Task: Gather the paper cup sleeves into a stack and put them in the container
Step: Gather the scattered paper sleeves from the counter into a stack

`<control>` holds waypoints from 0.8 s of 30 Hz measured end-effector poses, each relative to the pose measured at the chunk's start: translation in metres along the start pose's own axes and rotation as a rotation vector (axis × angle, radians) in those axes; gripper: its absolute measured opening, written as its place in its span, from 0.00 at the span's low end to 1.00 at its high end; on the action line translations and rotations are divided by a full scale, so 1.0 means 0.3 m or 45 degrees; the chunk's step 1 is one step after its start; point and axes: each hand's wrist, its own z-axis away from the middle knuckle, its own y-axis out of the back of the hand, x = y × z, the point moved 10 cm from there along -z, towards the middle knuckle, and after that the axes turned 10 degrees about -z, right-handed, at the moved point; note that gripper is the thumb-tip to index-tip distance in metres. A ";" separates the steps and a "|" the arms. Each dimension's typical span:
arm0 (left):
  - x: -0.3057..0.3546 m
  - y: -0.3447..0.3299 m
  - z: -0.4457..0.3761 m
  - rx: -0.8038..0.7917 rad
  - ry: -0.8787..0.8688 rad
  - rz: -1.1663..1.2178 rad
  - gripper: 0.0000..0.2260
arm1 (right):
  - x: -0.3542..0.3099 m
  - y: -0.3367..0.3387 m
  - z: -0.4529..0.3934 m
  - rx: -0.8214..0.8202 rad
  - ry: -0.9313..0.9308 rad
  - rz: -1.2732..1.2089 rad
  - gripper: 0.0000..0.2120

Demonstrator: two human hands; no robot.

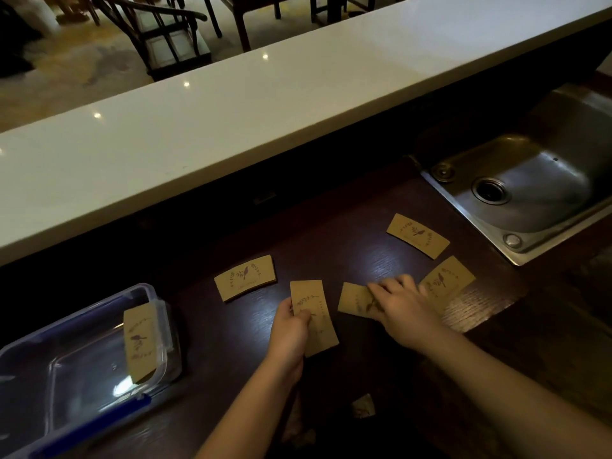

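one sleeve (140, 344) in container (159, 303); my left hand (289, 329) pinches one sleeve (314, 318); my right hand (402, 306), fingers spread, presses another (354, 298); three (245, 276) (418, 235) (447, 279) left loose.

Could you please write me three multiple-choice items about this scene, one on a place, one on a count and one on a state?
1. Where is the sink?
A. right of the sleeves
B. left of the container
C. on the white counter

2. How many sleeves lie on the dark worktop untouched by either hand?
A. one
B. three
C. six

3. What is the left hand doing?
A. resting empty
B. holding a sleeve
C. closing a lid

Answers: 1 A, the sink sits at far right. 2 B, three lie free. 3 B, its fingers grip the held sleeve.
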 end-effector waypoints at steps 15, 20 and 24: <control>0.015 -0.029 0.018 -0.040 -0.033 0.167 0.12 | -0.164 0.038 0.054 -0.051 -0.400 -1.876 0.04; 0.038 -0.071 0.050 -0.144 -0.045 0.180 0.12 | -0.149 0.018 0.065 0.201 -0.401 -1.500 0.08; 0.057 -0.090 0.071 -0.188 -0.128 -0.013 0.12 | -0.145 0.007 0.081 0.254 -0.419 -1.346 0.15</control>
